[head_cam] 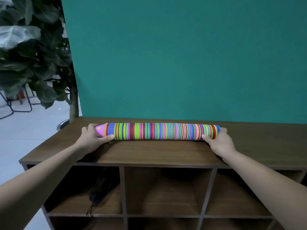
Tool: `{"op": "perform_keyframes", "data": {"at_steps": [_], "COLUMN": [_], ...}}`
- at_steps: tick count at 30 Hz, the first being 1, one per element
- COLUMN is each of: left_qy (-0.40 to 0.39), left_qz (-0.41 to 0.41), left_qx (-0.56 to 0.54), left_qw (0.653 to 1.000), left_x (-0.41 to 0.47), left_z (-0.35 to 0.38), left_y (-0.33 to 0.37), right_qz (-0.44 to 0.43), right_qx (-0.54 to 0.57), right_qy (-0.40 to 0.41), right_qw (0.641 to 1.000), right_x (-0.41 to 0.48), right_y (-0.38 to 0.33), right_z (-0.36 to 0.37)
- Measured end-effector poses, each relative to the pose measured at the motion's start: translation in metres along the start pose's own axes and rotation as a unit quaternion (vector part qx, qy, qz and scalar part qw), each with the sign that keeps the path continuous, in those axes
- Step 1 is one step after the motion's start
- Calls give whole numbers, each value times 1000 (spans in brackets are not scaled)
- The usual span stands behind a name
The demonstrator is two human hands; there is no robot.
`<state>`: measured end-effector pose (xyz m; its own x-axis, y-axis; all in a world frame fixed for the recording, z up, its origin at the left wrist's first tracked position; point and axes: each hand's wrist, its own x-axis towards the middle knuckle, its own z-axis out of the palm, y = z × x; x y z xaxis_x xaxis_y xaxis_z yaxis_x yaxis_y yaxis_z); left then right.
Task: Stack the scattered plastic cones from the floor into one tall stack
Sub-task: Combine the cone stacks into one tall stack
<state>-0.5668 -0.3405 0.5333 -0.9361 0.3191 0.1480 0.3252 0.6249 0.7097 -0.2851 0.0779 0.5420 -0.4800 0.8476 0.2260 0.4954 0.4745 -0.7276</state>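
A long stack of many-coloured plastic cones [159, 131] lies on its side along the top of a dark wooden shelf unit [149, 153]. A pink cone tip shows at its left end, and a red and blue rim at its right end. My left hand [93, 138] grips the left end, thumb along the front and fingers curled over the tip. My right hand [219, 140] grips the right end, thumb along the front and fingers wrapped behind the rim. The stack rests on the wood between both hands.
A teal wall [182, 55] rises right behind the shelf. A large-leaved potted plant [33, 55] stands at the left on the pale tiled floor [25, 133]. Below the top are open cubbies; a black bag [101, 188] sits in the left one.
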Motion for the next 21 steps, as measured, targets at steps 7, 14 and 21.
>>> {"op": "perform_keyframes", "data": {"at_steps": [7, 14, 21], "left_qy": [-7, 17, 42], "left_qz": [3, 30, 42], "left_qx": [10, 34, 72], "left_qw": [1000, 999, 996], "left_x": [103, 170, 183], "left_z": [22, 43, 52], "left_y": [5, 4, 11], "right_qz": [-17, -10, -16], "right_qx": [27, 10, -26], "right_qy": [-7, 6, 6], "right_qw": [999, 1000, 999], "right_x": [88, 144, 148], "right_y": [-17, -21, -22], "right_z": [58, 96, 96]}}
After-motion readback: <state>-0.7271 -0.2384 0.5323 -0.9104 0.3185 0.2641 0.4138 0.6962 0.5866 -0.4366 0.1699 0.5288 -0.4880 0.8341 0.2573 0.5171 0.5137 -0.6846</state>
